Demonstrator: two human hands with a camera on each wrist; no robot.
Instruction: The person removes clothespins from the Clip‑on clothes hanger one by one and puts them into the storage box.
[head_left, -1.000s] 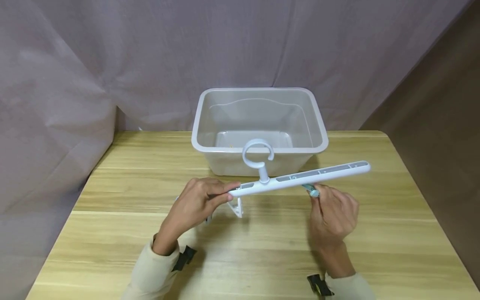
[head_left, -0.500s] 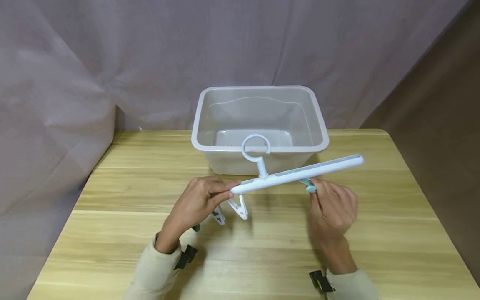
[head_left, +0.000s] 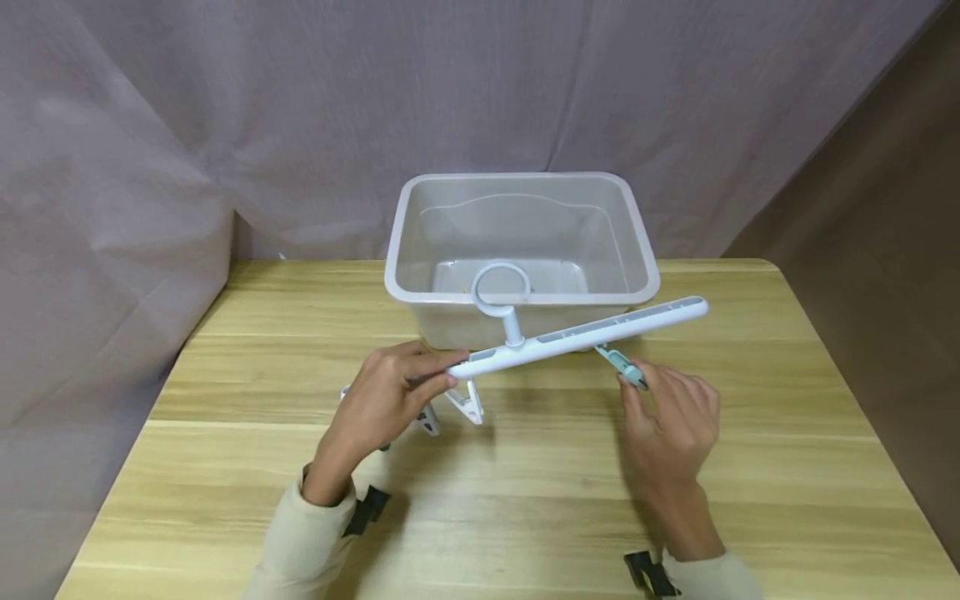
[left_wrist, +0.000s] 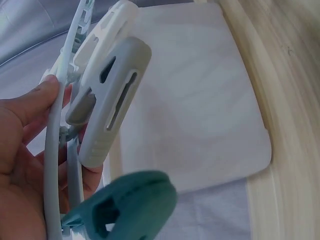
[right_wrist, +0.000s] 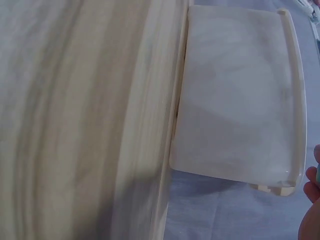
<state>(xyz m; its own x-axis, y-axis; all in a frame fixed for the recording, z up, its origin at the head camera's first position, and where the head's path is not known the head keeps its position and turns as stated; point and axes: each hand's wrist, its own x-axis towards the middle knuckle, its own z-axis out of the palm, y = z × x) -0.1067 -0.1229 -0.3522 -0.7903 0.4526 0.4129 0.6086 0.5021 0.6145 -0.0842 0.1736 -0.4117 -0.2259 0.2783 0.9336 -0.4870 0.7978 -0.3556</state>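
A white clip hanger (head_left: 592, 335) with a round hook is held up above the table, its right end tilted higher. My left hand (head_left: 386, 396) grips its left end between thumb and fingers. Below that end hang a white clip (head_left: 468, 406) and a grey clip (left_wrist: 117, 100), with a dark green clip (left_wrist: 132, 205) closest to the left wrist camera. My right hand (head_left: 671, 417) pinches a light teal clip (head_left: 621, 365) whose upper end meets the underside of the bar. In the right wrist view, only fingertips (right_wrist: 311, 182) of that hand show at the edge.
Behind the hanger, a beige plastic bin (head_left: 450, 325) stands at the back of the wooden table (head_left: 525, 517); the hook overlaps its front rim. Grey curtain cloth (head_left: 315, 108) hangs behind and to the left, with a brown cloth (head_left: 862, 233) at the right.
The hanger has shifted left and a little up, tilting more steeply. The teal clip now slants down from the bar, showing more of its length. The right hand has barely moved.
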